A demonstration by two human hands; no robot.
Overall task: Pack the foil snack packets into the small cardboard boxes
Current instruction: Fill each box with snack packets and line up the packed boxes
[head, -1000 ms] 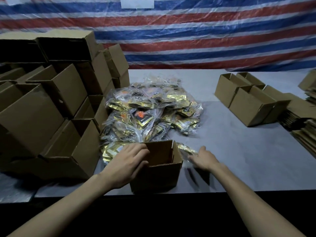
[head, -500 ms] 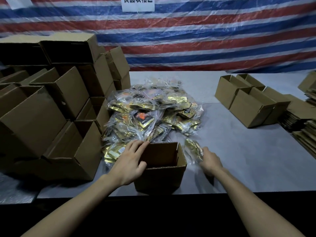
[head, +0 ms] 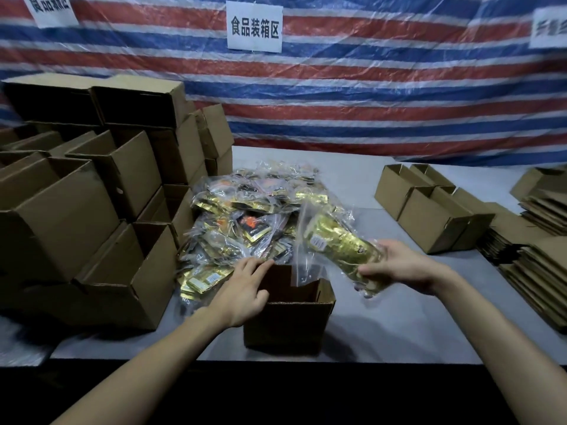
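Foil packet (head: 339,245): gripped in right hand (head: 399,266), held over box (head: 288,326).
Left hand (head: 245,289): fingers loose, steadying box's left rim.
Box: likely needs packet lowered in.

Red, white and blue striped tarpaulin (head: 383,96) as back wall, white paper signs (head: 254,27) on it, grey table (head: 399,326), dim light

- Grips: 2, left grip (head: 245,292) and right grip (head: 399,265)
- Open box in front (head: 288,323): 1
- Bag of gold packets (head: 337,243), held: 1
- Heap of bagged packets (head: 245,210): too many to count
- Boxes stacked left (head: 67,222): approx 10+, exact no. unclear
- Open boxes right (head: 429,228): 4
- Paper signs (head: 254,27): 3
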